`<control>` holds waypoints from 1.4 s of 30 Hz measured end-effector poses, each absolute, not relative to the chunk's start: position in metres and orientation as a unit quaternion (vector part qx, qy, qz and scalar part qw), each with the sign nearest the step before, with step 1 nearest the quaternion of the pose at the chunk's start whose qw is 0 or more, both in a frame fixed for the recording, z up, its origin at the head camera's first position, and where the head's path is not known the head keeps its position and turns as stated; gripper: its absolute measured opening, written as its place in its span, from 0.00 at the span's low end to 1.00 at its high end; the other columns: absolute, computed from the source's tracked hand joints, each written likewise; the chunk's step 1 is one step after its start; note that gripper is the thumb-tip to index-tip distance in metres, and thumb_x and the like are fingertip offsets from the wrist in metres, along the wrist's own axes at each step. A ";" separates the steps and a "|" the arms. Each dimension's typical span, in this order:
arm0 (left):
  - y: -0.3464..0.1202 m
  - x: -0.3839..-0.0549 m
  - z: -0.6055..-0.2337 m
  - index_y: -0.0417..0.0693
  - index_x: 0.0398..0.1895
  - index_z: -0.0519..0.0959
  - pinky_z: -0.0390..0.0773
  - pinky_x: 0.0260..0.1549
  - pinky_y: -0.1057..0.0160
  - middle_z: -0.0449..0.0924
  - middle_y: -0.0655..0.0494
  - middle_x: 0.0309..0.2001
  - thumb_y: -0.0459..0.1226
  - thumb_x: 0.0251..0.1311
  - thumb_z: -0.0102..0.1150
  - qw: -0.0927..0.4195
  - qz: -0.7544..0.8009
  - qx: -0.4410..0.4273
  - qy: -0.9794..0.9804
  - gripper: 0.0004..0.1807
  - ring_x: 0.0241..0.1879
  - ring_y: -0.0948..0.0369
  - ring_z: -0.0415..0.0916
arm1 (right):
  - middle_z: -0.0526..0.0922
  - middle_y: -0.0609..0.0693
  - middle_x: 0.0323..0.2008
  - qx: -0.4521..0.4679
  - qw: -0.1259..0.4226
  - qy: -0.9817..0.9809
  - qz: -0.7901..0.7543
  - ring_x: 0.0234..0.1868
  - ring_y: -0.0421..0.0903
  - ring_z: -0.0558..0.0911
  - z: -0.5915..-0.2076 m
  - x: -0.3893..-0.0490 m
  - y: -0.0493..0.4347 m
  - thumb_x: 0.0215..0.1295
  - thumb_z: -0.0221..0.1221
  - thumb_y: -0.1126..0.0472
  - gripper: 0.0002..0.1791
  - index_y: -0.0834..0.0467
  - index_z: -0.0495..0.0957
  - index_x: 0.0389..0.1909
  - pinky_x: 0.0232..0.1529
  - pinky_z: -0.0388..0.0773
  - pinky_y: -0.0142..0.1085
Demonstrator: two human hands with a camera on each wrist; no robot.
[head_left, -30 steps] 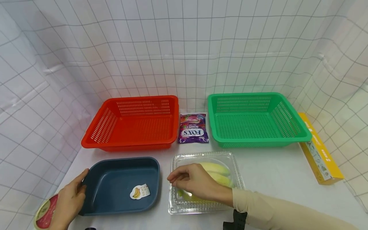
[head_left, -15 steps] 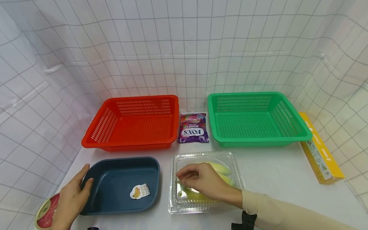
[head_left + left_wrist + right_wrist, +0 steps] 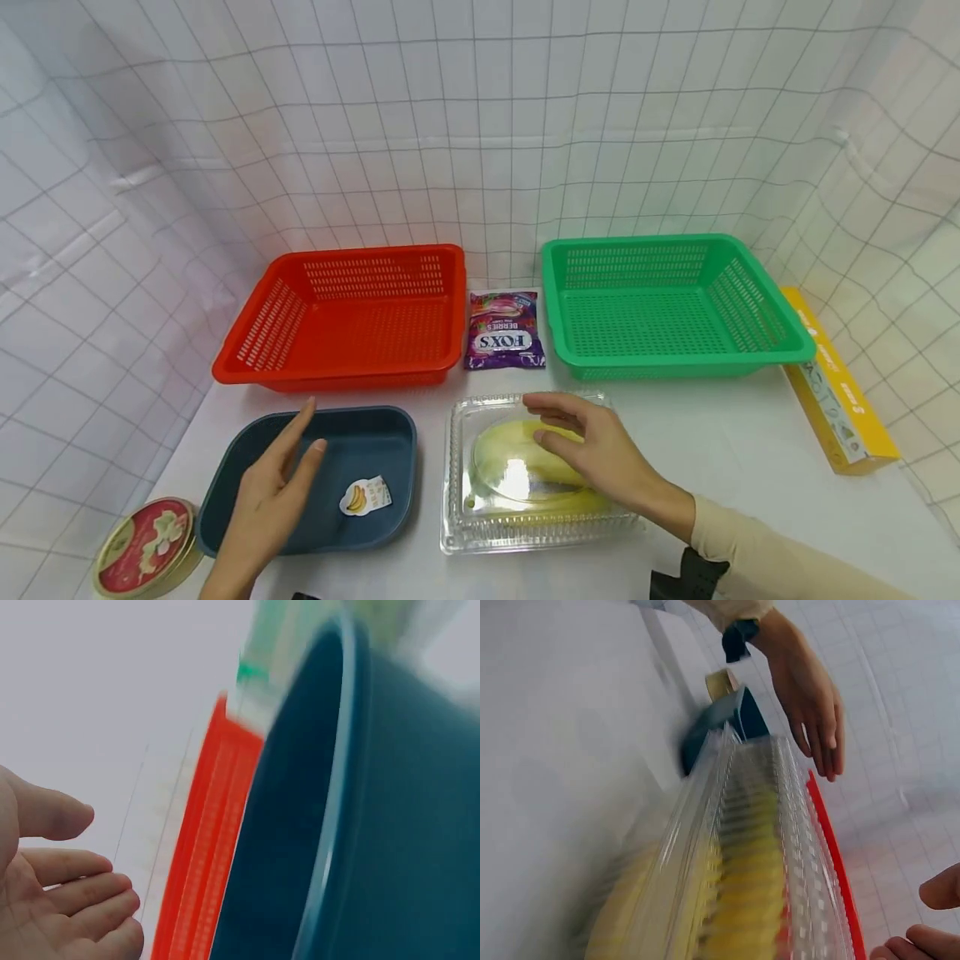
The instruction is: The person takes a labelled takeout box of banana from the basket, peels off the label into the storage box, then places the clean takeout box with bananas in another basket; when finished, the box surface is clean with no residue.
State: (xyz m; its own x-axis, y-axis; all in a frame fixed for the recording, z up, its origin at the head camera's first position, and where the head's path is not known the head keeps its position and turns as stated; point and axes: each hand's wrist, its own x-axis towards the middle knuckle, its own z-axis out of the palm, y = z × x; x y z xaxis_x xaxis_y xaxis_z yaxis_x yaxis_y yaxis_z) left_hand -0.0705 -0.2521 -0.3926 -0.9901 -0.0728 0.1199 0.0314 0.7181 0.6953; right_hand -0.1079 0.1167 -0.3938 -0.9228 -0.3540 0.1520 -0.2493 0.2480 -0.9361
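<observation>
In the head view my left hand (image 3: 262,504) hovers over the left part of a dark blue tray (image 3: 315,540), fingers straight and thumb apart. The left wrist view shows the same hand (image 3: 79,896) apart from the tray's rim (image 3: 330,817), holding nothing. A small paper cutout (image 3: 365,497) with a banana picture lies inside the tray. My right hand (image 3: 603,454) is above a lidded clear plastic box (image 3: 457,533), its fingers loosely extended and gripping nothing. Long yellow-green fruit (image 3: 502,450) shows through the lid; its exact kind is unclear.
Behind stand a red basket (image 3: 360,342) and a green basket (image 3: 645,333), with a purple candy bag (image 3: 505,332) between them. A yellow carton (image 3: 840,383) lies at right. A round tin (image 3: 146,546) sits against the tray's left side. Gridded white curtains (image 3: 487,125) enclose the table.
My left hand has left the tray's left rim and shifted right over it, uncovering the tin. My right hand has moved right across the plastic box, its fingers opening out.
</observation>
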 end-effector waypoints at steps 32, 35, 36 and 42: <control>-0.155 -0.064 -0.417 0.52 0.76 0.57 0.51 0.69 0.51 0.52 0.60 0.75 0.48 0.69 0.57 -0.064 -0.527 -0.096 -0.842 0.36 0.75 0.55 0.47 | 0.56 0.54 0.75 -0.083 0.034 0.855 -0.511 0.70 0.59 0.63 -0.420 -0.081 0.191 0.73 0.55 0.49 0.37 0.56 0.53 0.76 0.62 0.67 0.36; -0.153 -0.064 -0.415 0.51 0.76 0.57 0.50 0.70 0.47 0.53 0.58 0.75 0.48 0.69 0.57 -0.070 -0.515 -0.095 -0.849 0.36 0.74 0.54 0.48 | 0.56 0.56 0.75 -0.074 0.046 0.851 -0.518 0.70 0.58 0.63 -0.423 -0.077 0.193 0.74 0.54 0.48 0.37 0.59 0.54 0.76 0.61 0.65 0.26; -0.152 -0.063 -0.414 0.50 0.76 0.57 0.50 0.70 0.46 0.54 0.57 0.75 0.47 0.69 0.57 -0.075 -0.514 -0.094 -0.849 0.36 0.74 0.54 0.48 | 0.57 0.56 0.75 -0.070 0.050 0.851 -0.517 0.70 0.58 0.63 -0.424 -0.076 0.193 0.74 0.53 0.47 0.37 0.59 0.54 0.76 0.60 0.65 0.26; -0.145 -0.061 -0.415 0.44 0.76 0.55 0.49 0.70 0.46 0.51 0.53 0.76 0.49 0.69 0.56 -0.094 -0.512 -0.079 -0.850 0.38 0.74 0.54 0.47 | 0.57 0.57 0.74 -0.051 0.079 0.858 -0.505 0.70 0.57 0.64 -0.428 -0.072 0.194 0.75 0.49 0.44 0.38 0.61 0.53 0.76 0.64 0.64 0.44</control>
